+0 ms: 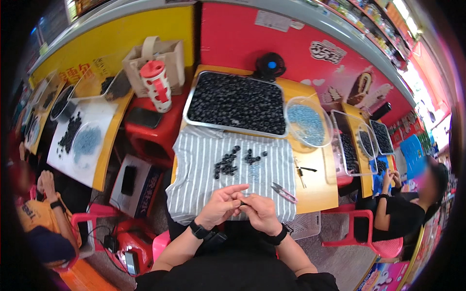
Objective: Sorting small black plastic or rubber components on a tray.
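Close together over the near edge of a grey-and-white striped cloth [194, 160] are my left hand [219, 207] and my right hand [263, 212]. Their fingertips meet on a small dark piece [242, 203], mostly covered by the fingers. My left index finger stretches out above it while the thumb pinches. The right thumb and fingers are closed on the piece from the other side. Loose round black pieces [225, 165] lie on the cloth beyond, with a few small clear-blue bits [254, 170] beside them. Pink-handled thread snips [286, 193] rest to the right.
A large clear tray [186, 112] full of black pieces stands behind the cloth. Right of it is a round tub [332, 130] of blue bits. A black fan [270, 66] stands at the back. Co-workers sit at tables left and right; a tumbler [156, 87] is on a red stool.
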Action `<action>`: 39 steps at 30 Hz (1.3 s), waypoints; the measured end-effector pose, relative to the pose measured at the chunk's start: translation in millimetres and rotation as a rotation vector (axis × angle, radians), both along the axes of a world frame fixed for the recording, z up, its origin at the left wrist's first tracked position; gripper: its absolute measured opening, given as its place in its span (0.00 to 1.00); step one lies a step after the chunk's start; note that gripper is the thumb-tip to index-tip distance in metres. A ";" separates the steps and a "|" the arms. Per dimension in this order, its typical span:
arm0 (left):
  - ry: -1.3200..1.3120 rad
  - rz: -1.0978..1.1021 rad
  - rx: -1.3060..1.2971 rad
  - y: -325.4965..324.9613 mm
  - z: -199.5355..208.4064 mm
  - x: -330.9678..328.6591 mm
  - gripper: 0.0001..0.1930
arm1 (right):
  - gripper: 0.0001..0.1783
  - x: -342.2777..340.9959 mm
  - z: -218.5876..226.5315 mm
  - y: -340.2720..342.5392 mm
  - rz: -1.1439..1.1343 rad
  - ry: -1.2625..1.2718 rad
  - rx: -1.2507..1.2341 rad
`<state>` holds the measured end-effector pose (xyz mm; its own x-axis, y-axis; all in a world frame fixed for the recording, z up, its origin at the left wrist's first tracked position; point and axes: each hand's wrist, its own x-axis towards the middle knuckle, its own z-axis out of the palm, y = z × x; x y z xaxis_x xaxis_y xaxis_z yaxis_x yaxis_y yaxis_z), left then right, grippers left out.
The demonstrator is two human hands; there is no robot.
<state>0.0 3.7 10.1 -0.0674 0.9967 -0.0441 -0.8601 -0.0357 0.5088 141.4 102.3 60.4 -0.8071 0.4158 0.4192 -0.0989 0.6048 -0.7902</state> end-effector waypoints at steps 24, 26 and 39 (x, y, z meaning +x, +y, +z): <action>0.048 0.022 0.045 2.4 -8.8 4.8 0.17 | 0.10 109.5 40.5 164.7 -0.761 -0.166 0.021; 0.046 0.000 0.046 1.7 -12.2 3.6 0.16 | 0.10 70.1 9.5 129.6 -0.467 -0.199 -0.054; 0.057 -0.040 0.017 1.2 -9.8 4.8 0.14 | 0.18 -67.9 5.8 86.9 -0.039 -0.506 0.507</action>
<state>4.8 4.9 0.3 -0.0298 0.9993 -0.0247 -0.8309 -0.0111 0.5563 73.5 189.2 66.2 -0.9421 0.3016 0.1465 0.2349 0.9054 -0.3537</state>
